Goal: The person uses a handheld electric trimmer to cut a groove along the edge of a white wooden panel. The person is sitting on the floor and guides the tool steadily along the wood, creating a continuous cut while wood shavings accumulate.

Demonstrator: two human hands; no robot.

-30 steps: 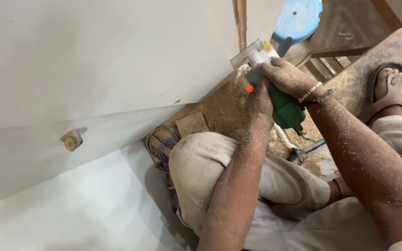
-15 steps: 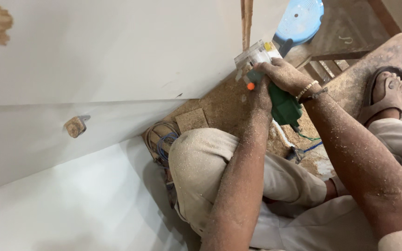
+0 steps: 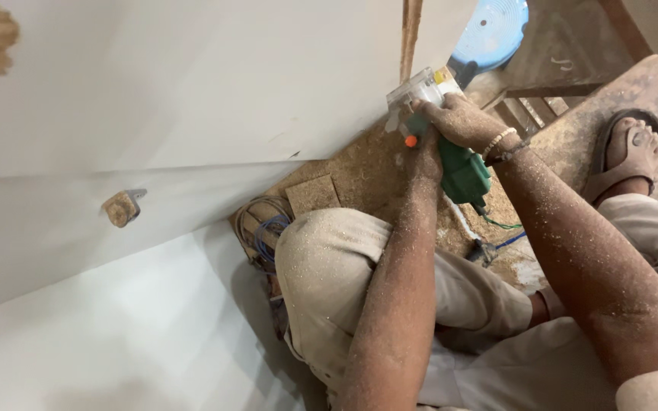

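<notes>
A green power saw (image 3: 462, 171) with a metal guard sits at the near end of a narrow cut (image 3: 409, 38) in a large white board (image 3: 192, 84). My right hand (image 3: 462, 120) grips the top of the saw; a bead bracelet is on that wrist. My left hand (image 3: 424, 156) holds the saw's left side beside an orange button (image 3: 411, 141). Both forearms are covered in sawdust. My bent knee (image 3: 321, 259) is below the arms.
Sawdust (image 3: 367, 167) covers the floor under the saw. A second white board (image 3: 78, 335) lies lower left with a small wood block (image 3: 119, 207) on the middle board. A blue round lid (image 3: 493, 30), a sandalled foot (image 3: 626, 156) and cables (image 3: 496, 236) lie to the right.
The view has shifted slightly; the saw and both hands sit a little lower and to the right in the frame. The grip on the saw is the same.
</notes>
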